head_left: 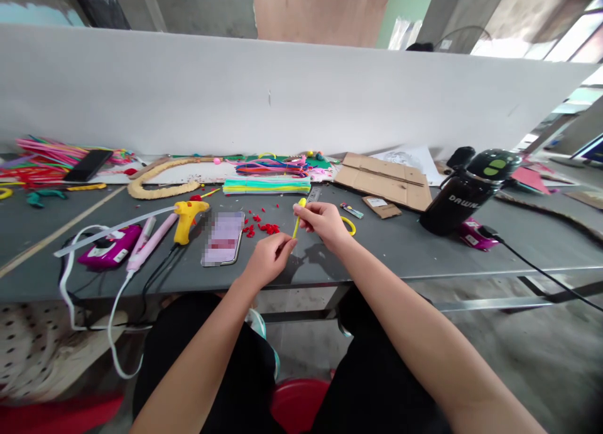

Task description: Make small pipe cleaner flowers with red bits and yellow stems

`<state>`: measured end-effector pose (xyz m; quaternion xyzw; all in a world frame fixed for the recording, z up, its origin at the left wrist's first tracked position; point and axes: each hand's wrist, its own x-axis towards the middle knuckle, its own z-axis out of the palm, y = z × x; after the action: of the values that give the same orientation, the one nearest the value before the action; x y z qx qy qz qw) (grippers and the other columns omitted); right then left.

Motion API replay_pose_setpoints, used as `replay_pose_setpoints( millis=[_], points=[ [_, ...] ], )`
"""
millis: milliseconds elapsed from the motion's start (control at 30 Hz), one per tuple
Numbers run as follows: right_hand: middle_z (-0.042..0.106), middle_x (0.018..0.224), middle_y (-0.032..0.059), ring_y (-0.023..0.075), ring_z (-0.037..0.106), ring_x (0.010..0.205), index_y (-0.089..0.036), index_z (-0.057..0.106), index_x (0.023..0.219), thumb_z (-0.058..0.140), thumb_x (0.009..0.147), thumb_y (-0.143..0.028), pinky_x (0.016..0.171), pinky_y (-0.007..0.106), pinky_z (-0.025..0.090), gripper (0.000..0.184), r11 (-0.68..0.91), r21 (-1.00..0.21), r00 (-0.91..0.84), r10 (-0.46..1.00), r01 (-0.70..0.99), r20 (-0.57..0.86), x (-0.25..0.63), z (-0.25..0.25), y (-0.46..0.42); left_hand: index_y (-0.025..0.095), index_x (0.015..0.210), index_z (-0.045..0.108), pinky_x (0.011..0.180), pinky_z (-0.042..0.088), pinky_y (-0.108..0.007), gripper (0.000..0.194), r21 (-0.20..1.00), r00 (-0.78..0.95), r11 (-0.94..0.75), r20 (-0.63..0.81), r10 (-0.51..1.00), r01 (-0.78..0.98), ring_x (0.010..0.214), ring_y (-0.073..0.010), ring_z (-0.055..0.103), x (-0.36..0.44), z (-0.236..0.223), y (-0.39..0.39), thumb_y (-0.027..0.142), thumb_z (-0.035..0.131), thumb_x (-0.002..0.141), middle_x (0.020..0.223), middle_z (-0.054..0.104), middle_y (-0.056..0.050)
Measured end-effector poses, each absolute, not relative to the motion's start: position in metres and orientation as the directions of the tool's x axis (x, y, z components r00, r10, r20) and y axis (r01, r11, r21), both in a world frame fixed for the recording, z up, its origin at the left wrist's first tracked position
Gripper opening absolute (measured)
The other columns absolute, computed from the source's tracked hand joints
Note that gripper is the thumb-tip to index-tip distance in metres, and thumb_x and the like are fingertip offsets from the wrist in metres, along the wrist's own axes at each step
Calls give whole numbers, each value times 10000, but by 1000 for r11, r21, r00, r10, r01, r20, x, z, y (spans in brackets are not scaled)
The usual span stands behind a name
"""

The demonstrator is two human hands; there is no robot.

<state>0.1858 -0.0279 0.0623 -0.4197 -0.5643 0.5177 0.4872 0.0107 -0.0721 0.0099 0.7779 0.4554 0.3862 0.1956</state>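
Note:
Between my two hands is a yellow pipe cleaner (296, 228) with a thicker, rounded top. My left hand (271, 257) is closed in a pinch at its lower end. Higher up, just under the rounded top, my right hand (323, 220) pinches it with thumb and fingers. Small red pieces (268, 228) lie scattered on the table to the left of the pipe cleaner. A yellow loop (349, 225) shows beside my right wrist, partly hidden by it. Beyond my hands lies a bundle of green and yellow pipe cleaners (266, 186).
On the left are a phone (223, 238), a yellow glue gun (186, 220), a pink hair-straightener-like tool (153, 242) and a purple power strip (110, 249) with cords. Cardboard (384, 179) and a black bottle (464, 192) stand right. A white partition (282, 95) backs the table.

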Motion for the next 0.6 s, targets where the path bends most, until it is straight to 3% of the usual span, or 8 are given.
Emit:
replay_pose_setpoints(
  millis=[233,600],
  points=[
    [625,578,3,87,473,503,-175,631,620,780,708,-577,520,240,409,439,164,-986,-132,978,-5,164,186,59,-26,192,897,630,671,409,-276,259,602,330,-535,424,843,593,665,-145,563,12,8,-73,376,479,1000,747,642,-14],
    [624,575,10,90,476,500,-172,629,613,767,723,-596,516,245,407,460,163,-987,-125,979,19,159,186,55,-25,203,772,515,653,406,-288,303,594,385,-556,401,831,582,640,-152,565,7,6,-73,336,405,1020,712,626,-21]
  ],
)
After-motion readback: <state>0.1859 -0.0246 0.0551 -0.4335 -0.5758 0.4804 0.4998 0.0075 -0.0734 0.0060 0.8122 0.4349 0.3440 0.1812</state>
